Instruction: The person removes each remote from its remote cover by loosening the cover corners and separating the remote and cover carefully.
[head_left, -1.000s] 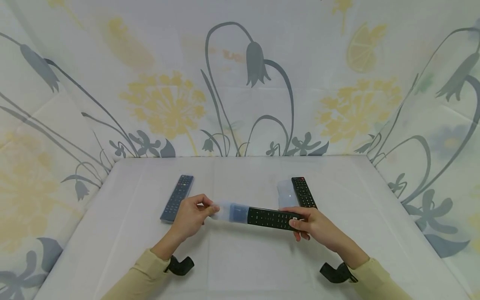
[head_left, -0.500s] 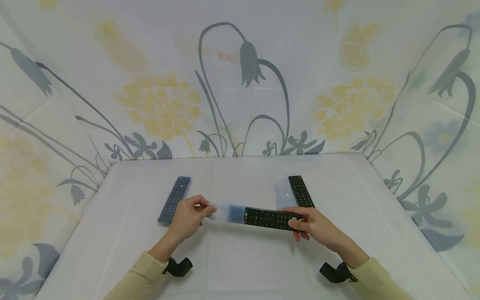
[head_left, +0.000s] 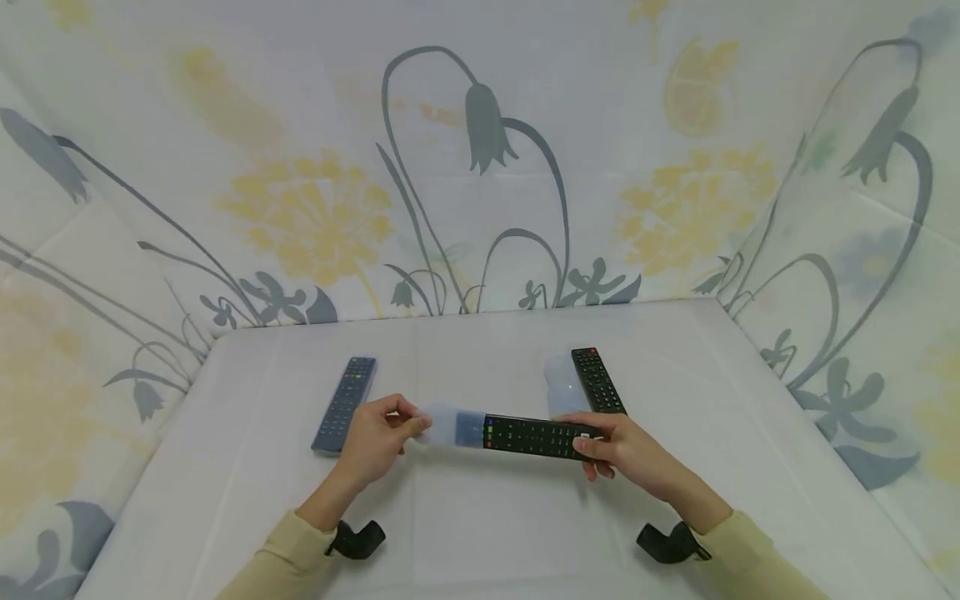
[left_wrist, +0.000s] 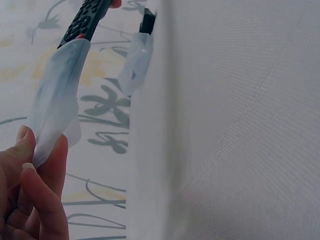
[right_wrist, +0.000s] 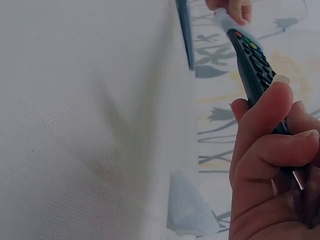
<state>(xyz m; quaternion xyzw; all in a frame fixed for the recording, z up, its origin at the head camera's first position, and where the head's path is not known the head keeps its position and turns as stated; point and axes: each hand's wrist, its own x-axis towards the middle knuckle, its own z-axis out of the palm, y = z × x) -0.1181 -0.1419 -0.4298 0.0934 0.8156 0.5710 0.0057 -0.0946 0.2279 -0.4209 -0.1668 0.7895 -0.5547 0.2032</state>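
Observation:
Both hands hold a black remote control and its translucent bluish plastic sleeve above the white table. My left hand pinches the sleeve's loose end between thumb and fingers. The sleeve covers only the remote's left end; in the left wrist view the sleeve hangs slack and wrinkled beyond it. Coloured buttons show right at the sleeve's mouth. My right hand grips the opposite end of the remote, thumb on top; the right wrist view shows fingers curled round the remote.
A remote inside a bluish sleeve lies at left, behind my left hand. Farther back at right lies a bare-looking black remote, with a clear plastic sleeve beside it. Floral cloth walls enclose the table.
The sleeve has slid slightly left along the remote, baring the coloured buttons. Both hands keep their hold. The head view has turned a little, shifting the background left.

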